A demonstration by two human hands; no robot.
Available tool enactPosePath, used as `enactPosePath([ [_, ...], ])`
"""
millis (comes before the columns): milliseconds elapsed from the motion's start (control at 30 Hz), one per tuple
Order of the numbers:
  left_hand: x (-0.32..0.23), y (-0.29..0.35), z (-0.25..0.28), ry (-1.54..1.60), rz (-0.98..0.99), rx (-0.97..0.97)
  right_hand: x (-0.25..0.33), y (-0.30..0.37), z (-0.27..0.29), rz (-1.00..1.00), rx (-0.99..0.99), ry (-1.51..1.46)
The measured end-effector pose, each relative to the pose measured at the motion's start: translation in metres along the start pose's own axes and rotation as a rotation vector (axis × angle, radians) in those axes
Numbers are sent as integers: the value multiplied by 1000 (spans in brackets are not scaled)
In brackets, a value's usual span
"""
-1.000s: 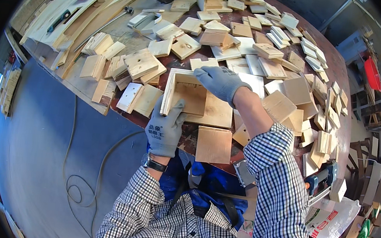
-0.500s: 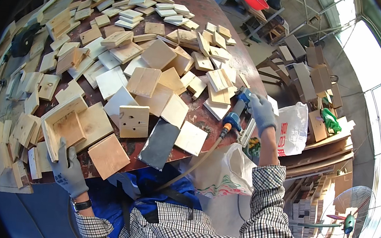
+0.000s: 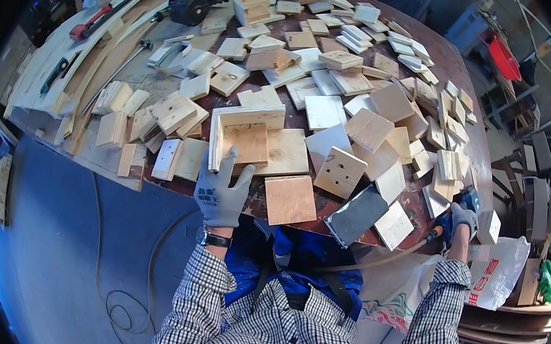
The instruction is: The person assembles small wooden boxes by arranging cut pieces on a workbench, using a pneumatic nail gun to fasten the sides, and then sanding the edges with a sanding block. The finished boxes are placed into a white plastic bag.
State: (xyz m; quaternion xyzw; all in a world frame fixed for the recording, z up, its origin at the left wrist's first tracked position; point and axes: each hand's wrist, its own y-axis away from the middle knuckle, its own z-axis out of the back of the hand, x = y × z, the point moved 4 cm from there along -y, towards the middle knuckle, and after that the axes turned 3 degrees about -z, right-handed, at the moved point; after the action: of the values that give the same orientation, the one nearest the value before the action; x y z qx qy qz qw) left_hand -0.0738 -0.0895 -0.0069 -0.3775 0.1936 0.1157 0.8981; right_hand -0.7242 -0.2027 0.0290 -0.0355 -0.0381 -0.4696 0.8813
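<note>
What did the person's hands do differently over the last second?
The right hand left the open wooden box and swung out to the table's right edge, taking hold of a blue power tool there. The left hand stayed pressed on the box. The scattered wood pieces look unmoved.

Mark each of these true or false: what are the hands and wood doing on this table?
1. The left hand rests on the open wooden box. True.
2. The right hand lies flat on the box too. False: it holds a blue tool at the table's right edge.
3. Both hands wear grey gloves. True.
4. The table is bare apart from the box. False: many wooden pieces cover it.
</note>
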Motion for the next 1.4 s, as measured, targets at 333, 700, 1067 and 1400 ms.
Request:
enactPosePath([
  [333,-6,0,1,85,51,-24,-23,-48,-27,15,184,-633],
  [700,-3,0,4,81,28,-63,-10,202,232,789,248,-1325],
  [1067,-2,-1,3,83,62,-50,232,331,218,1032,1224,-706],
  [1400,0,3,0,40,34,-77,307,378,126,1114,1333,-219],
])
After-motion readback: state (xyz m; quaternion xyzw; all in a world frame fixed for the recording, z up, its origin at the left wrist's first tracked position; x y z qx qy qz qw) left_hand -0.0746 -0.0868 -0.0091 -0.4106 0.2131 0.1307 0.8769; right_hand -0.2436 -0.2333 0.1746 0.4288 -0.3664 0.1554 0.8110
